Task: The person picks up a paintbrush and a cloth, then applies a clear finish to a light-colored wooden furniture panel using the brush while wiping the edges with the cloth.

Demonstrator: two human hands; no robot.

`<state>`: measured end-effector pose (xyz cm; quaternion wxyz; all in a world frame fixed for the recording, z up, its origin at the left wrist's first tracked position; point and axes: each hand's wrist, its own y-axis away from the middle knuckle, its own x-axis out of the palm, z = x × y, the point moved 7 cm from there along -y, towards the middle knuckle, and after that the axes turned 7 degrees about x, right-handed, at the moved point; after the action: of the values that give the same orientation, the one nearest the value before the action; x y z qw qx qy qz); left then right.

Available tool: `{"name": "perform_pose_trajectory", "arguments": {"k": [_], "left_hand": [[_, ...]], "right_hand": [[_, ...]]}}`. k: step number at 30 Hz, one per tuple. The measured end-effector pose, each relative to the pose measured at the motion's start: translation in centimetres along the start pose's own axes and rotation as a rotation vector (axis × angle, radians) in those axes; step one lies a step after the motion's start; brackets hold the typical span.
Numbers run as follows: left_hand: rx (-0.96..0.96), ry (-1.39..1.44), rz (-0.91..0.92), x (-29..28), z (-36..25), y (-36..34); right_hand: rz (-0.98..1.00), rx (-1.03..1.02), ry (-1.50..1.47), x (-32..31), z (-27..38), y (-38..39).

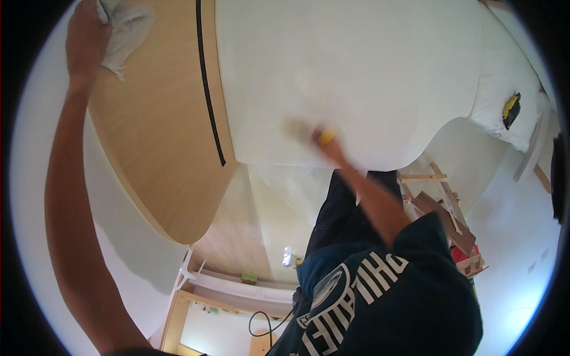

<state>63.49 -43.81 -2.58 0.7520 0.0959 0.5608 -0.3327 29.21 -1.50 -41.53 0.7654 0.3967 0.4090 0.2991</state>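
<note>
At the upper left, my left hand is closed on a crumpled white cloth, over the edge of a curved pale wood panel. The fingertips are partly cut off by the frame's top. My right hand, smeared by motion, grips a brush with a pale beige end and dark red and yellow parts near the fingers; its exact shape is blurred. Beneath it spreads a large smooth white surface. Whether the brush touches this surface I cannot tell.
A black strip runs along the wood panel. On white fabric at the right lies a yellow and black object. Wooden frame pieces stand beside my right arm. A white and yellow item and a black cable are below.
</note>
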Motion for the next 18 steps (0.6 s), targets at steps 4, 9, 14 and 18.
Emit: {"name": "perform_pose_trajectory", "arguments": {"k": [4, 9, 14, 18], "left_hand": [[-0.077, -0.012, 0.063, -1.5, -0.5, 1.3], [-0.066, 0.1, 0.093, -1.8, -0.5, 0.7], [-0.082, -0.023, 0.136, -1.8, -1.0, -1.0], [-0.058, -0.227, 0.128, -5.3, -3.6, 3.1]], "right_hand": [[0.31, -0.185, -0.141, 6.3, 3.8, 14.3], [-0.354, -0.149, -0.746, -6.8, -4.8, 9.9], [0.155, -0.219, -0.337, 9.0, -6.6, 16.7], [-0.334, -0.211, -0.856, -5.5, -10.6, 16.3]]}}
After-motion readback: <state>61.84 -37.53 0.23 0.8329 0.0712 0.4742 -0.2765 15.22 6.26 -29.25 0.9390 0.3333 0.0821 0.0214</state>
